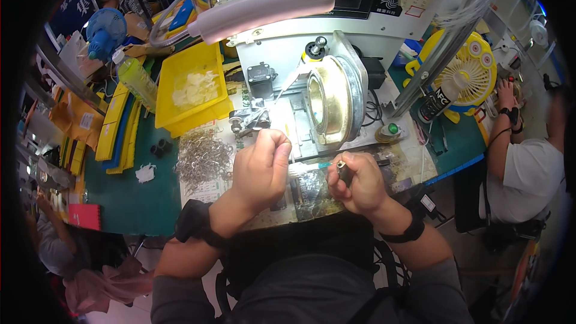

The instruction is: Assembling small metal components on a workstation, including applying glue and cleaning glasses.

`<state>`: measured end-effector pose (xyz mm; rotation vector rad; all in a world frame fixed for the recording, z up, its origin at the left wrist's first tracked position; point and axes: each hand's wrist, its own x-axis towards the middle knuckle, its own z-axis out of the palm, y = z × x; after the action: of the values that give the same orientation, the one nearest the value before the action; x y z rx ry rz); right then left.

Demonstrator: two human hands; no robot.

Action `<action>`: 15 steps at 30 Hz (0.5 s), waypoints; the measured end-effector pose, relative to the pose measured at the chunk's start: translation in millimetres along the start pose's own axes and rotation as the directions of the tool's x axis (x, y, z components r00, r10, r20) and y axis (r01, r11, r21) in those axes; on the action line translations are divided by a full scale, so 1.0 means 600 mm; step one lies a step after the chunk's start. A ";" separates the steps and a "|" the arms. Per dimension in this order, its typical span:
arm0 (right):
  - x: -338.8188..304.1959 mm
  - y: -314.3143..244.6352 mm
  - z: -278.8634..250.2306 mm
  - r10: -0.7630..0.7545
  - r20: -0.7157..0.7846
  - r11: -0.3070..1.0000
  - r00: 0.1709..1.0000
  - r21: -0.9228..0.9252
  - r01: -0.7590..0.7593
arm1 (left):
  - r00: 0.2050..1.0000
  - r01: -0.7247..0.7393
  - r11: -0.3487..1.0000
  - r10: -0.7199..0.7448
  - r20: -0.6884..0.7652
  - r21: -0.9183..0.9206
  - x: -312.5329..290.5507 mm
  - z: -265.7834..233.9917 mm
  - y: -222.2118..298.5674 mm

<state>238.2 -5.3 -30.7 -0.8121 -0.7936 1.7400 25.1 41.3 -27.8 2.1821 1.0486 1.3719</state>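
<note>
My left hand (261,165) is closed in a pinch in front of the machine; what its fingers hold, if anything, is too small to tell. To its right, my right hand (363,187) grips a small brass-coloured metal cylinder (344,172) with its end facing up. A thin teal-tipped piece (324,165) points left from beside that cylinder, between the hands. Beyond the hands stands a machine with a large brass-coloured ring (324,103) and a small metal fixture (245,119). Left of my left hand lies a heap of small wire-like metal parts (204,157).
A white lamp (264,11) hangs over the bench. A yellow bin (191,121) holds pale scraps at the back left, near a green bottle (137,81). On the right are a small glass jar (389,132), a dark bottle (433,105), a yellow fan (467,63) and a seated person (528,171).
</note>
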 end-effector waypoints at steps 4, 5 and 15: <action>-0.001 -0.002 0.004 0.012 -0.011 1.000 1.000 0.014 -0.012 | 1.000 0.012 1.000 -0.012 0.021 -0.008 0.000 -0.001 0.002; -0.001 -0.002 0.003 0.012 -0.010 1.000 1.000 0.015 -0.012 | 1.000 0.015 1.000 -0.015 0.025 -0.013 -0.001 -0.001 0.002; -0.002 0.000 -0.002 0.003 0.027 1.000 1.000 0.021 -0.003 | 0.999 0.023 1.000 -0.023 0.032 -0.018 -0.001 -0.001 0.003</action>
<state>239.9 -6.3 -31.2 -0.7778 -0.7912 1.7625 25.2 39.5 -26.5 2.1652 1.0425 1.3271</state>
